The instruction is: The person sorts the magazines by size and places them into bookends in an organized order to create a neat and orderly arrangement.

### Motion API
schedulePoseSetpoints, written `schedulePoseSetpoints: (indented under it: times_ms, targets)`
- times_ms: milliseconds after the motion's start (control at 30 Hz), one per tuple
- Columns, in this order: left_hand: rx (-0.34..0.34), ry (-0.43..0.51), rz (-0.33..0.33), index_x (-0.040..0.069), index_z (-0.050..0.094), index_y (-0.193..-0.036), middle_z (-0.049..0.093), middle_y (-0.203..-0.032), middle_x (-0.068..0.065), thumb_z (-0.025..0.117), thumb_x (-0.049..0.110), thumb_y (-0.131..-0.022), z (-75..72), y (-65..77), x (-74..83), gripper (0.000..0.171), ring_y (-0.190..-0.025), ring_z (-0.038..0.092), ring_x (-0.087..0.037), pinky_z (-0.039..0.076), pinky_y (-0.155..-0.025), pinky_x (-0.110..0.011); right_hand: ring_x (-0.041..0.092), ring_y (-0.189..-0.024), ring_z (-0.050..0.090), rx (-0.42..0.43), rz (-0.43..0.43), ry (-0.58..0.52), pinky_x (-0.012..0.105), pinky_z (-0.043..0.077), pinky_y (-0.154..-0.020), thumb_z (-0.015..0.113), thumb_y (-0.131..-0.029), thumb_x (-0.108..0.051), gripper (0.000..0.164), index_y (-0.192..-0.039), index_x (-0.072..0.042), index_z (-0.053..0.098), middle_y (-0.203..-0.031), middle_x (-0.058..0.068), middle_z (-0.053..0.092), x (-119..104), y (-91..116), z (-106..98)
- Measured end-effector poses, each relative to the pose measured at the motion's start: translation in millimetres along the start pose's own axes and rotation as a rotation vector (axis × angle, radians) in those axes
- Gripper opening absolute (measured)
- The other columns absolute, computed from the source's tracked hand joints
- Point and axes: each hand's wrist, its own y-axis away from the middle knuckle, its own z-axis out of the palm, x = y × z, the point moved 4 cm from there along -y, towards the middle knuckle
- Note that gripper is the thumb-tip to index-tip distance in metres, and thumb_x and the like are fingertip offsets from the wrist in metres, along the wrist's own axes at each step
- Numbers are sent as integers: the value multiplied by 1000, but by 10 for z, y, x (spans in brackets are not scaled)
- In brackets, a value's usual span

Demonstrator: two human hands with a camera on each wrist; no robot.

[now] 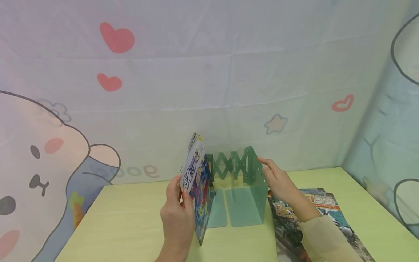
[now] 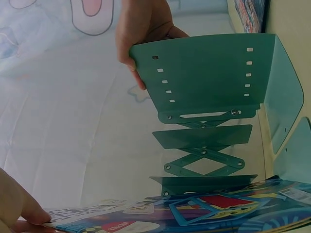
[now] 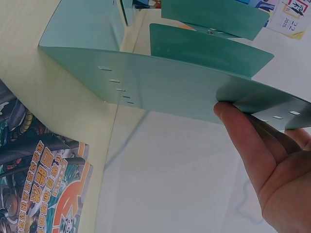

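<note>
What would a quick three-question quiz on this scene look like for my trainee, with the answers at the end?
1. What is the left hand holding?
2. True or false: the right hand touches the left end of the green bookend.
3. Where do the flat magazines lie on the table? a) between the bookend's ends; b) left of the bookend; c) right of the bookend.

Key:
1. An upright magazine.
2. False; it touches the right panel.
3. c.
</note>
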Motion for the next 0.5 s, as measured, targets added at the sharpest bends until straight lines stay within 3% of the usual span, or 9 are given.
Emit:
schedulePoseSetpoints:
  times_ms: [500]
  targets:
    - [5, -98, 53, 1, 51, -122, 69, -98, -21, 62, -14, -80, 14, -7, -47, 46, -76, 70, -30, 57, -57, -34, 16, -44, 31, 3, 5, -3, 32, 54, -60, 22, -103, -39, 51, -150, -18, 24, -65, 7, 39, 1, 1, 3]
